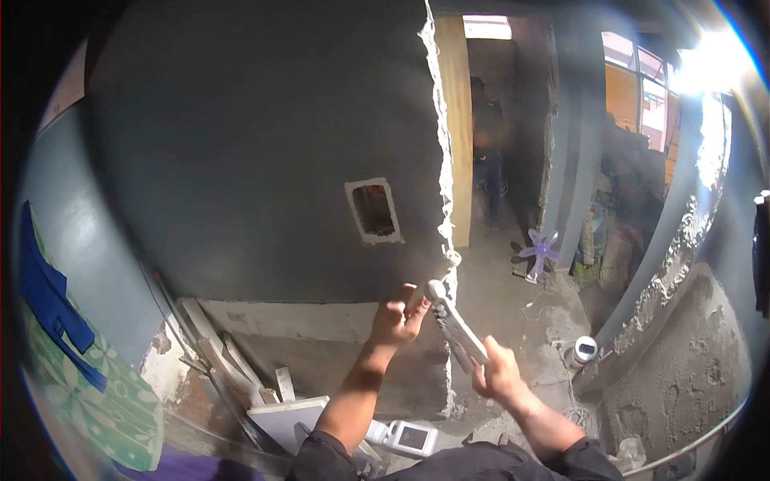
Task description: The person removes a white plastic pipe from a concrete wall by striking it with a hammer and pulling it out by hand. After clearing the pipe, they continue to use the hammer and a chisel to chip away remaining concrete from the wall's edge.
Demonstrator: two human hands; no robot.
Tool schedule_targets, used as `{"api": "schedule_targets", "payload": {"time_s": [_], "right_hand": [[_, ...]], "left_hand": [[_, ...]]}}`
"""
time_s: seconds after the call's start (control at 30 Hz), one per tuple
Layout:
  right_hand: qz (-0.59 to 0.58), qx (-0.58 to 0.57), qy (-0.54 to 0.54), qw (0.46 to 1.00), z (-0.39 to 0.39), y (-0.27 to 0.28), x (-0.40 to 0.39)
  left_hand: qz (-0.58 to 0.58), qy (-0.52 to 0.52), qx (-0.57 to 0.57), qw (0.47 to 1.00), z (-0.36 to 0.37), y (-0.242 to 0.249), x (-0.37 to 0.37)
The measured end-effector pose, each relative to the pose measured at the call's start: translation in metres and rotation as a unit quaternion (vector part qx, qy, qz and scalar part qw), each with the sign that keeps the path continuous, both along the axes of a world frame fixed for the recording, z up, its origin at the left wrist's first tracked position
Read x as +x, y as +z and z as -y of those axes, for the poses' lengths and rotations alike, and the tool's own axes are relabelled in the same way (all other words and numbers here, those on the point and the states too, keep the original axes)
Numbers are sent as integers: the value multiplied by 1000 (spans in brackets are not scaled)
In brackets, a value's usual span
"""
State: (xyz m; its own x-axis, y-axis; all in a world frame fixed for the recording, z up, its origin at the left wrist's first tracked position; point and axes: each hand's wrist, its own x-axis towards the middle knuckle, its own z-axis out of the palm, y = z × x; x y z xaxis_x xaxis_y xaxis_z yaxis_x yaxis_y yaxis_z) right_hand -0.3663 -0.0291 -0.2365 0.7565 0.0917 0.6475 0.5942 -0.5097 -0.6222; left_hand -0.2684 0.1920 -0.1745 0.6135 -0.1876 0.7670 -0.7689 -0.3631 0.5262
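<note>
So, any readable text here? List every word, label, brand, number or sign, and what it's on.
None that I can read.
White item with the dark rectangular panel, bottom centre: no legible lettering; any marks are too small.
White round-topped item with a dark panel, on the floor at right: too small to read.
Long pale tool in the right hand: no lettering I can make out.

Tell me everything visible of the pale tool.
The tool is long, narrow and pale, with a rounded upper end and dark side marks; material unclear. It slants from near the ragged white wall edge down to the right hand, which holds its lower end. The left hand is near its top; whether they touch is unclear.
</note>
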Motion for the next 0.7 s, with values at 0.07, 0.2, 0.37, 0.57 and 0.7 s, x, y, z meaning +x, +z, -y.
{"api": "schedule_targets", "payload": {"time_s": [0.07,0.2,0.37,0.57,0.7], "right_hand": [[32,15,41,999,4,-6,-13],[311,136,167,926,-5,10,-18],[-142,30,-16,989,3,9,9],[-59,10,41,997,5,-21,-21],[55,55,166,983,16,-12,-13]], "left_hand": [[-9,-6,10,1000,-3,0,-2],[-22,-12,4,1000,0,7,-7],[-62,2,16,998,-2,-5,-1],[-23,-11,8,1000,-2,1,-3],[-31,7,8,999,0,4,-8]]}}
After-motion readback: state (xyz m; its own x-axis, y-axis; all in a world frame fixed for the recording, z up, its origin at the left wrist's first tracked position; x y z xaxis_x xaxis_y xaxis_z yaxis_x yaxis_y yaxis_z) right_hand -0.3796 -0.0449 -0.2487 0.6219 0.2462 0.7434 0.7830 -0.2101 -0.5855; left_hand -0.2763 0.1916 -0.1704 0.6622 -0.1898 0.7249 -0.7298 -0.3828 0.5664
